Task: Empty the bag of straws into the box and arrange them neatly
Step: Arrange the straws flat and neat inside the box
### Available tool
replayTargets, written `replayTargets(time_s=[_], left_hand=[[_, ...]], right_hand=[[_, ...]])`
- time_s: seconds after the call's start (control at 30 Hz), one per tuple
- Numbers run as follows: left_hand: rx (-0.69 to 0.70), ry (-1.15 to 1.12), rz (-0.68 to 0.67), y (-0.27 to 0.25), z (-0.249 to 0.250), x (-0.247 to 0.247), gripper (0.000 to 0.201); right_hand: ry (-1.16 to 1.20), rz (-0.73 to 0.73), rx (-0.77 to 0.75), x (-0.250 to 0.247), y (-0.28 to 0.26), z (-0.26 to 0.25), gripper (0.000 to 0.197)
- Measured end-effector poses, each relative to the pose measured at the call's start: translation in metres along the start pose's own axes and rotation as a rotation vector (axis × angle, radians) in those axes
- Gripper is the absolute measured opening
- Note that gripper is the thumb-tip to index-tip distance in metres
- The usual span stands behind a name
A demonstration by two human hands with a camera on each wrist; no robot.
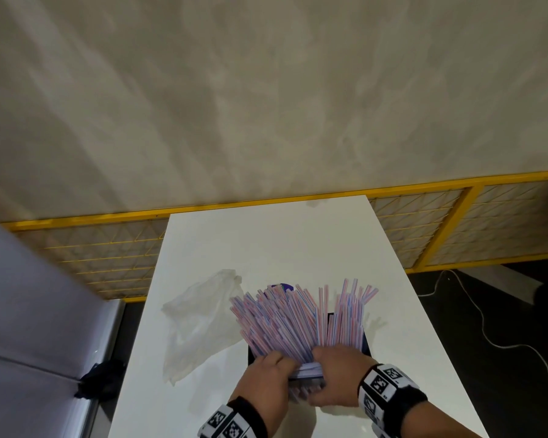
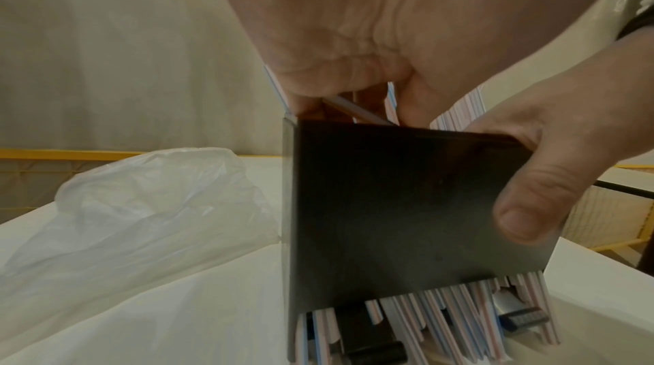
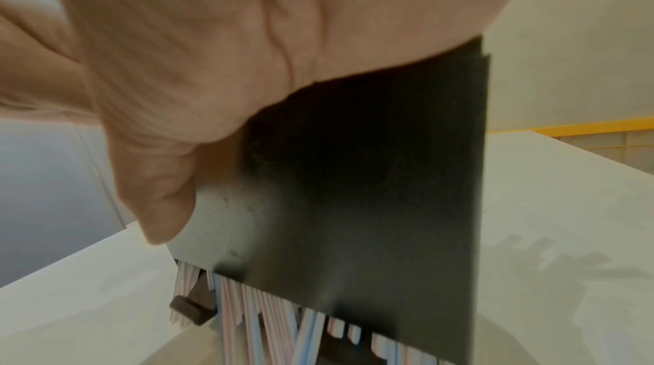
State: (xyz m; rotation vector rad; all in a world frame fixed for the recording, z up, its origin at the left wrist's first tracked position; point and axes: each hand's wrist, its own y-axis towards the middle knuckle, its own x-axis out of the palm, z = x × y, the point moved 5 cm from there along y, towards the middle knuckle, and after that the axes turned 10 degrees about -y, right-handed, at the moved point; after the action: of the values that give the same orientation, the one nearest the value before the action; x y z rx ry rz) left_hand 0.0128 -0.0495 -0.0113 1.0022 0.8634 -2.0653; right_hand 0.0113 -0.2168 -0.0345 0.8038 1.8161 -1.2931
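Note:
Pink-and-blue striped straws (image 1: 282, 317) stand fanned out in a black box (image 1: 366, 344) on the white table (image 1: 266, 241). My left hand (image 1: 280, 365) is at the box's near left corner, fingers curled into the straws (image 2: 456, 116) just above the box wall (image 2: 389, 217). My right hand (image 1: 336, 365) pinches the near wall. Its thumb (image 2: 524, 214) presses the outside and its fingers lie over the straws inside. In the right wrist view the right hand (image 3: 212, 63) covers the top of the box (image 3: 371, 175). The limp clear plastic bag (image 1: 200, 320) lies left of the box.
A yellow mesh fence (image 1: 440, 222) runs behind the table's far edge. At the left stands a pale grey panel (image 1: 29, 311), with a dark cloth at its foot. A white cable (image 1: 487, 336) trails on the dark floor to the right. The bag (image 2: 141, 203) touches the box's left side.

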Motion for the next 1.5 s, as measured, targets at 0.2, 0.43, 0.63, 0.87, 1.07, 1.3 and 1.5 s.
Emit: replayTargets(time_s=[0.2, 0.43, 0.63, 0.87, 1.07, 1.3, 1.5], left_hand=[[0.009, 0.021, 0.059, -0.003, 0.002, -0.003, 0.043], [-0.003, 0.009, 0.079, -0.004, 0.000, -0.003, 0.043], [-0.005, -0.015, 0.090, -0.003, 0.000, -0.005, 0.041], [0.019, -0.076, 0.115, -0.006, 0.003, -0.013, 0.035], [-0.004, -0.034, 0.122, -0.009, 0.003, -0.016, 0.035], [0.007, -0.088, 0.139, -0.011, 0.002, -0.016, 0.032], [0.099, -0.203, 0.182, -0.011, 0.004, -0.014, 0.033]], right_hand=[[0.004, 0.074, -0.039, -0.009, -0.011, -0.006, 0.049], [-0.347, 0.070, -0.058, -0.019, -0.034, -0.029, 0.060], [-0.206, 0.113, -0.079, -0.018, -0.039, -0.043, 0.056], [0.004, -0.039, -0.095, -0.009, -0.020, -0.031, 0.058], [-0.002, -0.153, -0.056, 0.002, 0.000, -0.018, 0.058], [-0.009, -0.163, -0.043, 0.010, 0.006, -0.017, 0.057], [0.013, -0.144, -0.043, -0.001, 0.004, -0.020, 0.060]])
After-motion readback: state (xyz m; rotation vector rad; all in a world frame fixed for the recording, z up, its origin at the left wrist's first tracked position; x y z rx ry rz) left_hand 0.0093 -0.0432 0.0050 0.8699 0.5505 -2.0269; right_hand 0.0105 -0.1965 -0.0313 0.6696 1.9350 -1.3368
